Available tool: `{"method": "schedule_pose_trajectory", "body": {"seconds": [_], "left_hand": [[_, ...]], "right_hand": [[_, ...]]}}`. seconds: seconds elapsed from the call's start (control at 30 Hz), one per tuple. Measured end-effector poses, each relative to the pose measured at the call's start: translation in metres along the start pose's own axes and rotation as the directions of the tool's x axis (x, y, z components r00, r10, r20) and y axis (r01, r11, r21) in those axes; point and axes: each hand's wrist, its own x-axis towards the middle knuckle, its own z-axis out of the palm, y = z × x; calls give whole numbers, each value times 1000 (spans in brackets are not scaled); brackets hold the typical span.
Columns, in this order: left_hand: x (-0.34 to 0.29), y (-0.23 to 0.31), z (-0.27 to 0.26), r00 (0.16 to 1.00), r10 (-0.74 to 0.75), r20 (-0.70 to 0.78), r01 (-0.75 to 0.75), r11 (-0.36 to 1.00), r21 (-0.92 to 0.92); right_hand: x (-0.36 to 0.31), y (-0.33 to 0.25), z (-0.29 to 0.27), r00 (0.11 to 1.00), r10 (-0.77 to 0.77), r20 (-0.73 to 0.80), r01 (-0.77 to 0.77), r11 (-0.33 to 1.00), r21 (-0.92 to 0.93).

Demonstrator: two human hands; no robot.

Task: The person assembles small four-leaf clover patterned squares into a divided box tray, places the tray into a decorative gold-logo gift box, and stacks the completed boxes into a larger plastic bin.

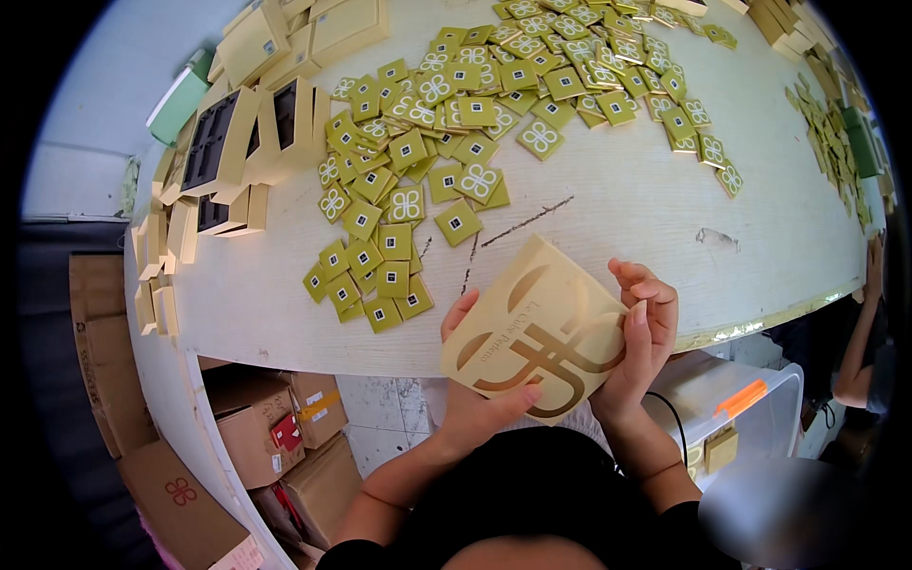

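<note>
A cream box (494, 328) with a large shiny gold looping pattern is held tilted over the near edge of the table. My left hand (467, 416) grips its left side, thumb lying across the printed face and fingers reaching behind the far edge. Against the box's right edge rests my right hand (648, 342), its fingers curled and its thumb near the corner. What the fingers do behind the box is hidden. Just beyond lie many olive-green square cards (458, 222), some showing a white four-loop pattern and others a small dark-and-white square.
Cream boxes, some with black inserts (220, 142), are stacked along the table's left side. Cardboard cartons (252, 432) sit beneath. A clear plastic bin (774, 404) with an orange latch stands below right. Another person's arm (858, 351) shows at far right, near more green pieces (826, 142).
</note>
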Motion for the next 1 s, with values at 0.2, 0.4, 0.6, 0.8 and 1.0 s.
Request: {"method": "schedule_pose_trajectory", "body": {"seconds": [0.2, 0.4, 0.6, 0.8, 1.0], "left_hand": [[-4, 1, 4, 971, -211, -111, 174, 946, -275], [2, 0, -6, 988, -123, 90, 130, 988, -79], [15, 25, 9, 998, -65, -26, 59, 982, -179], [20, 38, -13, 991, -53, 120, 56, 998, -23], [19, 32, -17, 984, -57, 171, 28, 985, 169]], "right_hand": [[-1, -3, 1, 984, -51, 170, 81, 981, -175], [-2, 0, 7, 983, -96, 156, 147, 922, -358], [-4, 2, -2, 989, -67, 129, 107, 936, -335], [11, -20, -16, 786, 442, 433, -423, 894, -146], [8, -22, -15, 746, 528, 406, -481, 849, -219]]}}
